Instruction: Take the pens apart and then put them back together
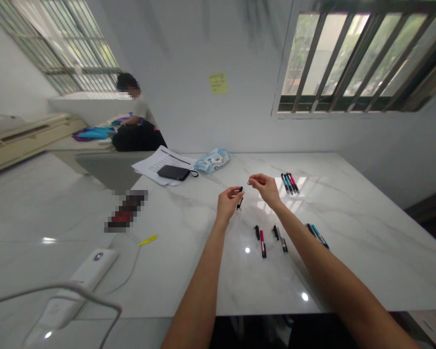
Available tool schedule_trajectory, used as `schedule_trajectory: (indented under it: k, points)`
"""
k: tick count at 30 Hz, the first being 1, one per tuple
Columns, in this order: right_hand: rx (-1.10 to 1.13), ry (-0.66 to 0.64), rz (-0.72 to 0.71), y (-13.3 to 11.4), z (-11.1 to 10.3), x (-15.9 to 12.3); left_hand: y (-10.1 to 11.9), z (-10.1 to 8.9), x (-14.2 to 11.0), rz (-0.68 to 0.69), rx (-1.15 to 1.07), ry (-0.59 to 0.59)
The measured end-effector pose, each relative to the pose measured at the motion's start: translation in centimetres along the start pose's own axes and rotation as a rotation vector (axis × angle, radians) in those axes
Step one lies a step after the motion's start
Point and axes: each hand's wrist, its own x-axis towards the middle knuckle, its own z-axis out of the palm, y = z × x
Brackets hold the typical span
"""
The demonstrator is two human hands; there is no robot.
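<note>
My left hand [228, 204] is closed in a pinch on a black pen part [239, 205] held upright above the table. Just to its right, my right hand [264, 187] has thumb and forefinger pressed together; what sits between the fingertips is too small to make out. Nearer to me lie a red pen barrel [263, 244] with a black piece [257, 232] beside it, and a clear-and-black barrel [282, 241] with another black piece [275, 232]. Beyond my right forearm are a blue pen [319, 236] and a black one, side by side.
Several pens [289, 183] lie in a row at the back right of the marble table [196, 271]. Papers [152, 165], a black pouch [173, 172] and a blue packet [213, 160] are at the back left. A person [140, 118] sits beyond, left.
</note>
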Motion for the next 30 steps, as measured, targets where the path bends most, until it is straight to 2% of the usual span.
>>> schedule_trajectory:
  k: [3, 8, 13, 16, 20, 23, 30]
  points:
    - [-0.045, -0.039, -0.031, -0.2, 0.3, -0.1, 0.2, 0.3, -0.3, -0.037, -0.061, -0.038]
    - [-0.133, -0.148, -0.059, -0.6, 0.0, -0.1, 0.5, 0.3, -0.4, -0.062, -0.147, 0.006]
    - [-0.283, -0.294, -0.102, -1.4, -0.8, -0.1, 0.5, 0.4, -0.3, -0.016, -0.146, 0.016]
    - [-0.335, -0.249, -0.132, -1.8, -0.9, -0.2, 0.4, 0.5, -0.3, 0.009, -0.107, 0.015]
    - [-0.226, -0.174, -0.084, -2.2, -0.9, -0.1, 0.4, 0.6, -0.2, 0.027, -0.054, 0.016]
    - [-0.22, -0.215, -0.067, -2.4, -1.1, 0.0, 0.4, 0.6, -0.2, 0.03, -0.04, 0.015]
    - [-0.355, -0.317, -0.159, -3.2, -1.7, -0.2, 0.4, 0.7, -0.2, 0.063, -0.058, 0.01]
